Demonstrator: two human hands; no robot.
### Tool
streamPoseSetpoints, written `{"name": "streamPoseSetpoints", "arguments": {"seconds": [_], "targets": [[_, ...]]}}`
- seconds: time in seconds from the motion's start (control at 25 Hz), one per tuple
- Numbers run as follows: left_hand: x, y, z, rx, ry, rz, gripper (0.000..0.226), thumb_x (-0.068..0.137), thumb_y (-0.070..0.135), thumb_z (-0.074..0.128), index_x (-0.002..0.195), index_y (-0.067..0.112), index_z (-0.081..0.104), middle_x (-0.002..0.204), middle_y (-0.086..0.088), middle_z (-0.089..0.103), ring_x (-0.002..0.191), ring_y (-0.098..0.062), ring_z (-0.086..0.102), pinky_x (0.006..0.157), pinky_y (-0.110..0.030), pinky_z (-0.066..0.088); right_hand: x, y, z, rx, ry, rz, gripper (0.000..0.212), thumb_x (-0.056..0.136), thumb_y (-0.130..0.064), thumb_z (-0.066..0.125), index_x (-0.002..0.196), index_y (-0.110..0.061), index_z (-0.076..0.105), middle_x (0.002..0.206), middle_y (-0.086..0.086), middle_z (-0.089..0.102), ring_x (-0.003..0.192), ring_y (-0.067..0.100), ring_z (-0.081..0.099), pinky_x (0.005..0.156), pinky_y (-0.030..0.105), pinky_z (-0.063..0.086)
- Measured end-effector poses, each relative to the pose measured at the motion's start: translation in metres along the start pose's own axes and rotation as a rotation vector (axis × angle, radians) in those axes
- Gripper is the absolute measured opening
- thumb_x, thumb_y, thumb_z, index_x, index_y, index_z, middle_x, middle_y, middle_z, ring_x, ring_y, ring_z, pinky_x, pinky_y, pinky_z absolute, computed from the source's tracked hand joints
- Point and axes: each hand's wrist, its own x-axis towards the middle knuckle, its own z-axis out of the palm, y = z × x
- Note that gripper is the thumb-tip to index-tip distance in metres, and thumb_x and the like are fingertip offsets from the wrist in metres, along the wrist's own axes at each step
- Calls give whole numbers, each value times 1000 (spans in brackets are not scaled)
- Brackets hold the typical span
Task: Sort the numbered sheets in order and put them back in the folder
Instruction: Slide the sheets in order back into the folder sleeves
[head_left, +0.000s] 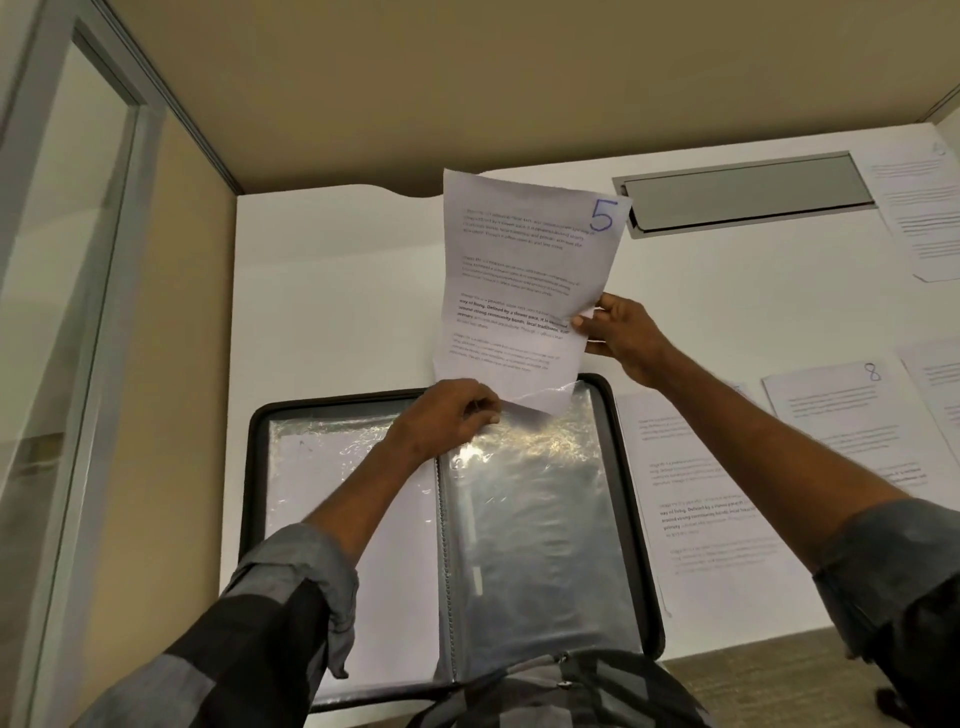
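An open black folder (631, 499) with clear plastic sleeves lies on the white desk in front of me. Its left sleeve (332, 478) holds a sheet. A printed sheet marked 5 (519, 270) stands upright above the right sleeve (530, 519), with its bottom corner inside the sleeve's top opening. My right hand (623, 332) pinches the sheet's right edge. My left hand (447, 415) pinches the top edge of the right sleeve and holds it open. A sheet marked 8 (852, 415) and another printed sheet (696, 478) lie flat to the right of the folder.
More printed sheets lie at the desk's right edge (919, 208). A grey cable hatch (748, 192) is set into the desk at the back right. Beige partition walls (363, 78) close the desk in at the back and left. The desk's front edge (737, 649) runs right of the folder.
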Motion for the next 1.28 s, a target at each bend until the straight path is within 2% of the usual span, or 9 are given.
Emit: {"name": "streamPoseSetpoints", "arguments": {"seconds": [0.2, 0.32, 0.4, 0.52, 0.68, 0.92, 1.0, 1.08, 1.28], "targets": [[6, 1, -8, 76, -32, 5, 24, 91, 39, 75, 106, 21, 72, 95, 7, 68, 85, -10, 63, 80, -37, 55, 15, -2, -6, -52, -31, -23, 40, 96, -9, 68, 135, -5, 58, 104, 0, 78, 106, 20, 73, 90, 37, 61], [9, 4, -8, 68, -52, -32, 33, 88, 49, 75, 111, 27, 70, 101, 12, 67, 90, -3, 61, 83, -31, 53, 25, -1, -8, -106, -70, -23, 41, 96, -13, 69, 135, -6, 58, 117, 7, 75, 108, 22, 73, 90, 39, 61], [8, 5, -8, 13, -72, -106, 52, 82, 64, 73, 120, 30, 67, 106, 15, 67, 93, 1, 61, 86, -28, 53, 29, 3, -8, -122, -95, -12, 41, 97, -13, 69, 136, -7, 58, 122, 10, 73, 110, 23, 72, 89, 39, 61], [7, -1, -10, 90, -108, -186, 68, 76, 78, 68, 127, 33, 64, 106, 17, 68, 95, -1, 64, 95, -34, 49, 31, 12, -11, -85, -96, 16, 42, 97, -13, 68, 137, -8, 57, 124, 10, 72, 110, 23, 72, 86, 35, 60], [6, -15, -19, 284, -125, -175, 50, 82, 67, 72, 121, 36, 67, 100, 17, 69, 104, -7, 61, 99, -42, 41, 35, 20, -19, -9, -62, 62, 42, 96, -13, 68, 137, -9, 58, 123, 8, 73, 109, 22, 72, 87, 34, 60], [-1, -16, -11, 298, 38, -1, 16, 86, 39, 79, 94, 26, 77, 102, 9, 65, 94, -14, 59, 83, -37, 48, 37, 30, -23, 92, -63, 126, 43, 97, -10, 66, 139, -10, 56, 124, 7, 72, 109, 20, 72, 84, 32, 60], [-3, -16, -8, 261, 84, -12, 16, 85, 37, 82, 94, 25, 78, 106, 8, 59, 97, -12, 55, 82, -31, 46, 38, 34, -25, 82, -84, 136, 44, 97, -9, 66, 140, -11, 55, 126, 7, 72, 111, 22, 71, 87, 34, 60], [-2, -16, -8, 260, 69, -3, 16, 85, 38, 81, 93, 25, 77, 104, 8, 61, 95, -11, 56, 81, -29, 46, 40, 37, -27, 50, -104, 132, 43, 97, -9, 66, 139, -10, 56, 126, 7, 72, 113, 23, 70, 91, 37, 60], [6, -13, -17, 242, -19, 19, 21, 91, 43, 75, 90, 22, 73, 80, 12, 72, 70, -6, 63, 71, -24, 49, 43, 30, -22, -2, -165, 110, 43, 97, -10, 66, 139, -8, 57, 126, 8, 72, 112, 22, 71, 89, 34, 60]]}}
